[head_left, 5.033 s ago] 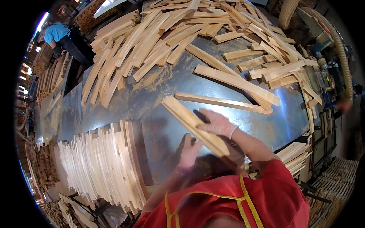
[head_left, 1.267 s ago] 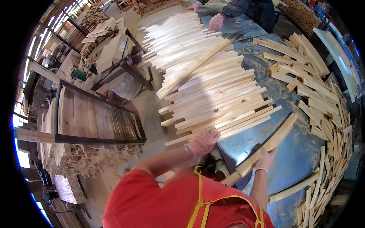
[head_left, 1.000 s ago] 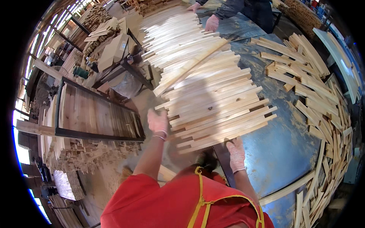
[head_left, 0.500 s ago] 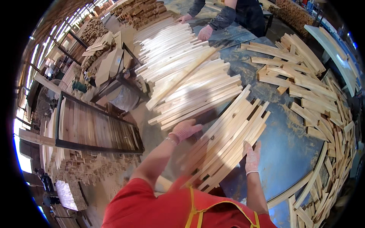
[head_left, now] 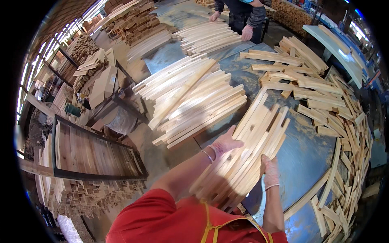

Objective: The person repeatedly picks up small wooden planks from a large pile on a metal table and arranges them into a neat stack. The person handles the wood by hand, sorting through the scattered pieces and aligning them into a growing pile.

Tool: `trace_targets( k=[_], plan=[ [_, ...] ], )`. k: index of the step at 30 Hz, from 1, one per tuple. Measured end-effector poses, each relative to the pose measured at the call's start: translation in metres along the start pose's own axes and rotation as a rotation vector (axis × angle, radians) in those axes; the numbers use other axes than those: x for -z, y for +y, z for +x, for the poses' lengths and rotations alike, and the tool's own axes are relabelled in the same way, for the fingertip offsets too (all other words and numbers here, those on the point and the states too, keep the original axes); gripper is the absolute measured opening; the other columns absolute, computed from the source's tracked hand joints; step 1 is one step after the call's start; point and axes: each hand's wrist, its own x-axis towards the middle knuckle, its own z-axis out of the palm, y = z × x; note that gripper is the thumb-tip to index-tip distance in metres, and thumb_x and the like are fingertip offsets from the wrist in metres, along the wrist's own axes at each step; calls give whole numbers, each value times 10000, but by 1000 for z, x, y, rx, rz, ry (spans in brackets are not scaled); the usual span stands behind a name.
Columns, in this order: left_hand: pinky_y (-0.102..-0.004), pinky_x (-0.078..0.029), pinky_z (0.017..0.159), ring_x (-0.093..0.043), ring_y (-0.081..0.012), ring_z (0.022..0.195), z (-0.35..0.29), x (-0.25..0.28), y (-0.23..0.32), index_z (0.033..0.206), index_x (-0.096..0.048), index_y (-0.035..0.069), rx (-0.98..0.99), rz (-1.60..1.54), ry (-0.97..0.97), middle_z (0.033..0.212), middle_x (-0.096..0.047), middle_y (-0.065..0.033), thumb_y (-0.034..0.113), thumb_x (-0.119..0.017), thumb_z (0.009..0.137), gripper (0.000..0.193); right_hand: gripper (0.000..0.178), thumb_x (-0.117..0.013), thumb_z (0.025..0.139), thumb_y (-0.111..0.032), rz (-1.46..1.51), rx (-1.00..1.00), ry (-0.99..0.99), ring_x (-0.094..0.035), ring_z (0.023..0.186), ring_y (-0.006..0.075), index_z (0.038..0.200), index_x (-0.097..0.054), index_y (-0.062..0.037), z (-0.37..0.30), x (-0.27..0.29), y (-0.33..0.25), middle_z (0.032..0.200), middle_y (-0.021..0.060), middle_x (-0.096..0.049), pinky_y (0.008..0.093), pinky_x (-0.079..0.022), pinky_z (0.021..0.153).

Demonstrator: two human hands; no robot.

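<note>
A layer of pale wooden strips [head_left: 247, 152] lies side by side in front of me, with uneven ends and dark gaps between some of them. My left hand [head_left: 225, 145], in a pinkish knit glove, grips its left edge, thumb over the top strips. At the right edge, my gloved right hand [head_left: 270, 172] closes on the outer strips; its fingertips are partly hidden by the wood. Just beyond my left hand lies a second layer of strips [head_left: 202, 105], with one longer board [head_left: 182, 94] slanting across its top.
Many loose boards [head_left: 324, 95] are heaped along the right of the blue metal table [head_left: 302, 156]. Across it, a co-worker's gloved hands [head_left: 247, 32] touch a far layer of strips [head_left: 208, 36]. A dark-framed rack of wood [head_left: 97, 148] stands at left.
My left hand has moved right onto the near strips; my right hand now grips their other edge. The co-worker's strips have moved away, opening a gap to the middle layer. The view has shifted.
</note>
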Motion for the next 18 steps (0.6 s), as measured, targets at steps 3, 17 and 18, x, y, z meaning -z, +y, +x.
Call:
trace_targets(
  k=[3, 17, 18],
  plan=[
    [-362, -520, 1118, -686, -340, 1303, -50, 43, 88, 1748, -168, 88, -96, -123, -70, 1410, -696, -242, 405, -873, 852, 1184, 736, -740, 990, -110, 16, 277, 15, -620, 1267, 259, 1632, -402, 17, -44, -27, -76, 1431, 139, -638, 380, -502, 1103],
    [-430, -571, 1023, -699, -271, 1225, -10, 75, 29, 1563, -511, 52, -768, 515, -14, 1393, -705, -106, 281, -732, 1023, 627, 722, -864, 908, -285, -515, 1012, 158, -658, 1240, 282, 1520, -538, -81, -76, -29, -106, 1444, 130, -645, 410, -528, 1095],
    [-427, -563, 1028, -689, -272, 1237, 1, 66, 0, 1562, -514, 51, -726, 622, -79, 1406, -695, -106, 280, -707, 1030, 611, 726, -868, 916, -369, -228, 981, 60, -660, 1240, 281, 1513, -553, -102, -72, -21, -74, 1466, 133, -634, 416, -527, 1108]
  ],
)
